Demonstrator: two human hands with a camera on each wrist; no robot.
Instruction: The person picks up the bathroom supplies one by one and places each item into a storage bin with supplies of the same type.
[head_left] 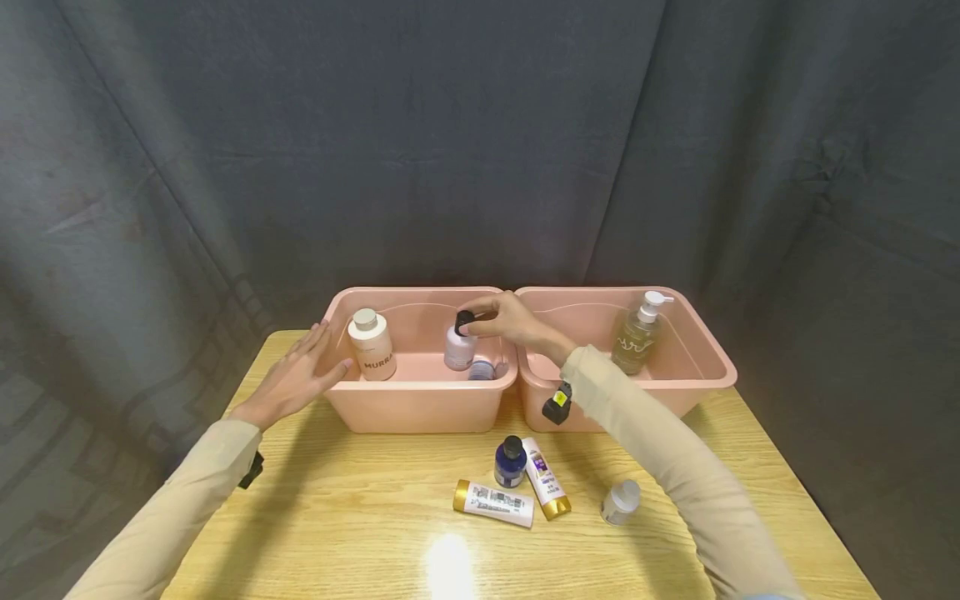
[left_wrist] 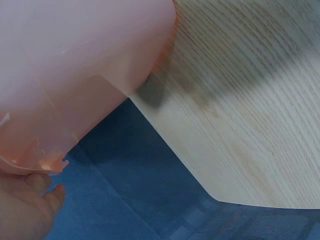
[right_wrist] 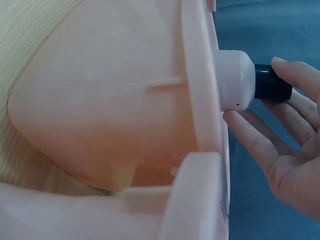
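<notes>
My right hand (head_left: 512, 321) reaches over the right end of the left pink bin (head_left: 420, 410). Its thumb and fingers pinch the black cap of a pale lilac bottle (head_left: 460, 349), which stands upright inside the bin. In the right wrist view the same bottle (right_wrist: 235, 80) shows partly behind the bin's rim. At the bin's left end my left hand (head_left: 294, 375) rests on the rim with its fingers extended. Beside it, a white bottle (head_left: 372, 346) with dark lettering stands in the bin. A small blue-grey container (head_left: 482, 370) sits close to the lilac bottle, partly hidden by the front wall.
A right pink bin (head_left: 705, 379) adjoins the left one and holds a pump bottle (head_left: 635, 342). On the table in front are a dark blue bottle (head_left: 511, 462), two gold-capped tubes, one lying (head_left: 498, 503) and one slanted (head_left: 546, 478), and a small white bottle (head_left: 621, 502).
</notes>
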